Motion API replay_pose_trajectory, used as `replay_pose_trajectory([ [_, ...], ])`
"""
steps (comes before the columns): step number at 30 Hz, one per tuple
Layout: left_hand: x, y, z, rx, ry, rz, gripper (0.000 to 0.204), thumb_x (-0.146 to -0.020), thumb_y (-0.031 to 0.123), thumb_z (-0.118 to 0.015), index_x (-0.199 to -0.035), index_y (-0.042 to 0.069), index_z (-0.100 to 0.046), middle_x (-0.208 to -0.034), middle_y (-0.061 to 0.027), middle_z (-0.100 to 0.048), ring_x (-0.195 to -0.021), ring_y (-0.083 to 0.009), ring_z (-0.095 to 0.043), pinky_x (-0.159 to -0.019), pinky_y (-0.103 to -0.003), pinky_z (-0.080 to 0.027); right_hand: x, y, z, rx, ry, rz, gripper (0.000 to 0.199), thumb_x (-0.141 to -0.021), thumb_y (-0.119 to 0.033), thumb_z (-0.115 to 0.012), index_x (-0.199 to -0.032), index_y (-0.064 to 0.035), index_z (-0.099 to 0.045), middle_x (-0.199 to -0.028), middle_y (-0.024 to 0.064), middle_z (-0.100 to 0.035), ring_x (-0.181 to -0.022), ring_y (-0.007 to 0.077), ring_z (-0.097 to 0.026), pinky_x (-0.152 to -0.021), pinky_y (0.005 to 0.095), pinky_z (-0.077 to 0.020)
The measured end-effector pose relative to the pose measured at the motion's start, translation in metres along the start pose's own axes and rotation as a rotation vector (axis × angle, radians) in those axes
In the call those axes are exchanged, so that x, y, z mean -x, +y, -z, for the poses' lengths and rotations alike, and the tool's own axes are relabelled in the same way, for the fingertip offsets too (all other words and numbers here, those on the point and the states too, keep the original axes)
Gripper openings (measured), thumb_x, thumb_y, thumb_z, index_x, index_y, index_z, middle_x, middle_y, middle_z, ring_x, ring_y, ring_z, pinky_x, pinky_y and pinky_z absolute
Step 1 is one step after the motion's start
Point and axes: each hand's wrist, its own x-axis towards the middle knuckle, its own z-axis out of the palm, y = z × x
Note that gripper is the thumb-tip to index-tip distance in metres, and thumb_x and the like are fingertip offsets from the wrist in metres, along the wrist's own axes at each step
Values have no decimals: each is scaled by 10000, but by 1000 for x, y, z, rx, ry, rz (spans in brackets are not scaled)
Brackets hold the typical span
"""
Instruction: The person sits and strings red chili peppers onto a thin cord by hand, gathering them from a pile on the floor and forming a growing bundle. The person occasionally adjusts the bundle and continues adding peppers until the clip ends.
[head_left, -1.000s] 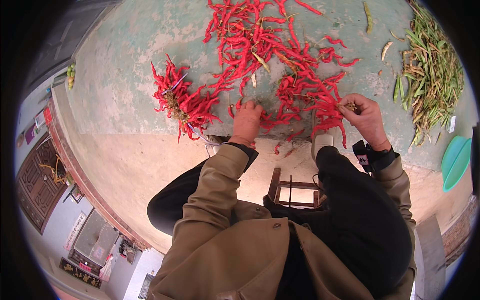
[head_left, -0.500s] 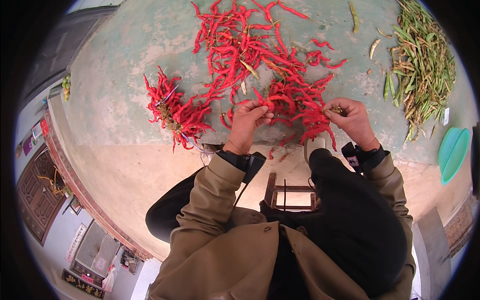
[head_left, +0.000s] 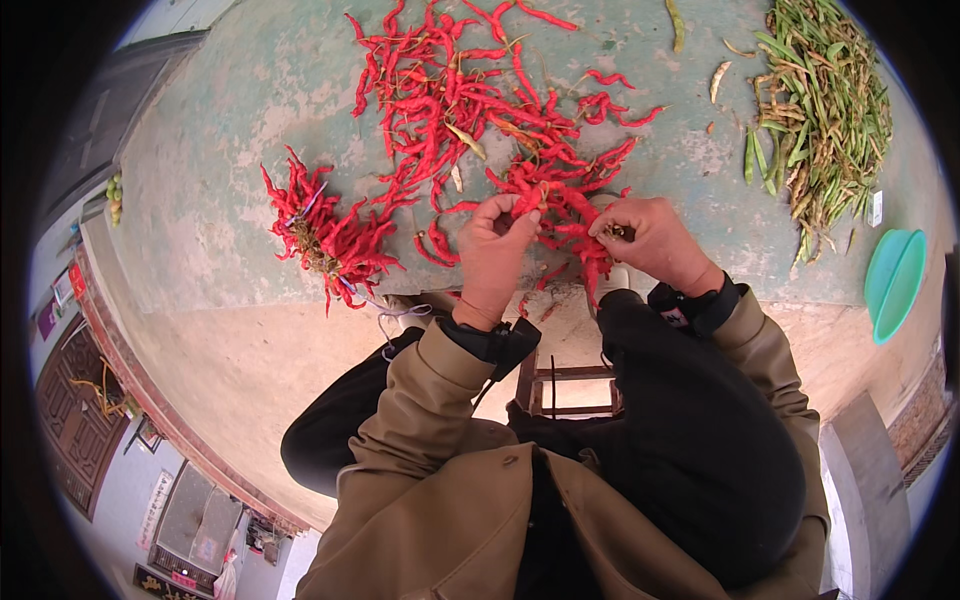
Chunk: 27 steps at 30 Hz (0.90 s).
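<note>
My left hand (head_left: 497,255) pinches a red chili pepper (head_left: 525,203) between thumb and fingertips, near its stem end. Close beside it, my right hand (head_left: 650,240) is closed round the stems of a small bunch of red chili peppers (head_left: 590,262), whose bodies point away and down from the fingers. Part of this bunch is hidden by the right hand and merges with loose peppers behind. To the left lies a tied bundle of chili peppers (head_left: 350,245) with purple string (head_left: 385,312) trailing off the edge. A loose heap of chili peppers (head_left: 435,115) spreads beyond my hands.
At the far right is a pile of green and brownish bean pods (head_left: 835,130). A turquoise plastic basin (head_left: 893,285) leans near the right edge of the greenish worn surface (head_left: 220,200). A wooden stool (head_left: 570,385) shows between my black-trousered legs. Several stray pods lie near the heap.
My right hand has come left with its bunch, nearer my left hand. A stem end now shows at my left fingertips. The whole view has shifted slightly.
</note>
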Motion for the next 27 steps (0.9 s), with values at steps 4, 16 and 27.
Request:
replay_pose_trajectory([
  [4, 4, -1, -12, 19, -239, -33, 131, -801, -4, -608, -924, 8, -566, -803, -8, -603, -699, -55, -552, -642, -191, -448, -1, -1, -5, 238, -10, 81, 66, -764, -37, -630, -823, -16, -649, -699, 36, -619, -649, 45, -538, -560, 226, -442],
  [16, 6, -29, -15, -410, -177, -169, 179, -703, 7, -632, -873, -8, -579, -757, -81, -569, -660, -165, -566, -599, -281, -464, -1, 4, -8, -312, 66, -174, 103, -784, -10, -623, -879, 23, -647, -771, -9, -624, -678, 18, -521, -586, 176, -432],
  [27, 12, -25, -24, -754, -143, -553, 202, -647, 34, -643, -832, 10, -564, -837, -138, -561, -752, -331, -569, -642, -383, -474, -1, 7, -9, -305, -38, -170, 51, -765, 22, -630, -815, 21, -623, -732, 7, -595, -636, 46, -523, -549, 203, -440],
])
